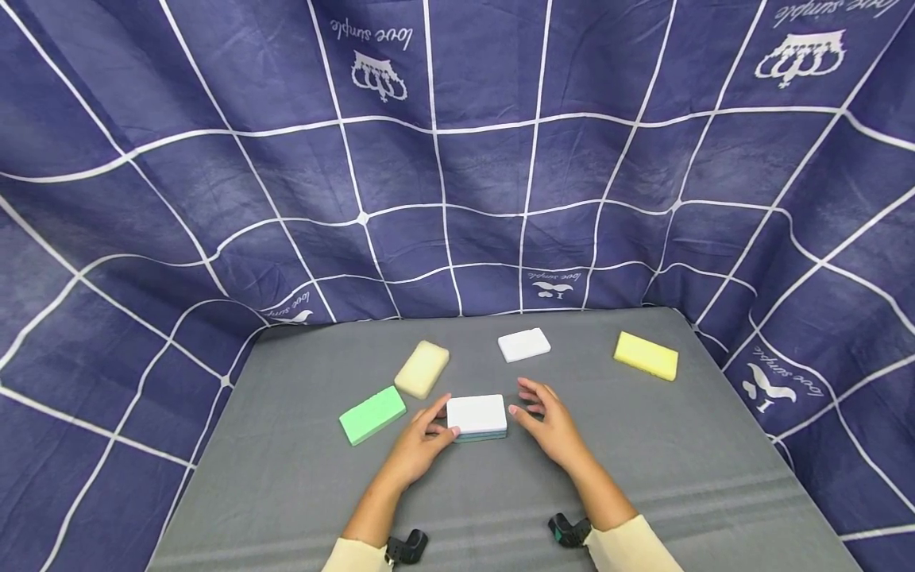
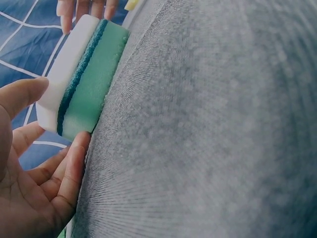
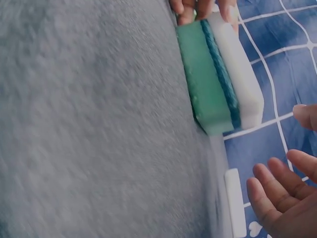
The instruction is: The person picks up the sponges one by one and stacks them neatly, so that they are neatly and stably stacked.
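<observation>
Presumably for steadiness, stack (image 1: 476, 417) is gripped at one end by left hand (image 1: 418, 445); right hand (image 1: 553, 427) held wide, apart.

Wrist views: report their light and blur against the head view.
Head view: brighter, the sponge stack fairly crisp; left wrist view: dimmer, the grey cloth blurred toward the right; right wrist view: also dim, the grey cloth soft at left, the sponge stack clearer.

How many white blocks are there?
2. The top white block is on the stack between the left hand and right hand. The lone white block lies farther back on the grey table. None seem hidden.
</observation>
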A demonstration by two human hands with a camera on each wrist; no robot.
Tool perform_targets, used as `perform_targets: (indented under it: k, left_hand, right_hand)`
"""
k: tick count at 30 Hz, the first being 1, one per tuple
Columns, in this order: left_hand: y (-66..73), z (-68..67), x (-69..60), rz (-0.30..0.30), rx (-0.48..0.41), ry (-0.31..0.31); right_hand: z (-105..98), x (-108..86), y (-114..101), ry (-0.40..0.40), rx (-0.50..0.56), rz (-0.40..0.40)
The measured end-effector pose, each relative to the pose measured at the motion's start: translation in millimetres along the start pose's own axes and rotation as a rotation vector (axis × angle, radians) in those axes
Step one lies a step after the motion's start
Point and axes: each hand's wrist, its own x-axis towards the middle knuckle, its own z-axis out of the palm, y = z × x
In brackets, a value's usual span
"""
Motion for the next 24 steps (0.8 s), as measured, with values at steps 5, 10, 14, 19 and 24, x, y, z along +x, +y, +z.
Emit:
perform_targets:
  k: [5, 10, 14, 19, 24]
  left_hand:
    - [0.6, 0.1, -0.1, 0.002, -0.002, 0.004]
    - [0.1, -0.2, 0.3, 0.003, -0.005, 0.001]
    - [-0.7, -0.4, 0.6, 0.003, -0.007, 0.002]
    - [-1.2, -0.5, 0.6, 0.010, -0.006, -0.001]
    - [-1.5, -0.5, 0.9, 0.027, 0.005, -0.001]
  right_hand:
    - [-8, 3.5, 2, 0.027, -0.006, -0.003]
    - [-19, 6.1, 2, 0.062, -0.023, 0.005]
    - [-28, 8.4, 5, 0.086, -0.023, 0.014]
    - [-38, 10.5, 11, 0.115, -0.036, 0.037]
    - [-48, 10.4, 8, 0.143, -0.028, 0.057]
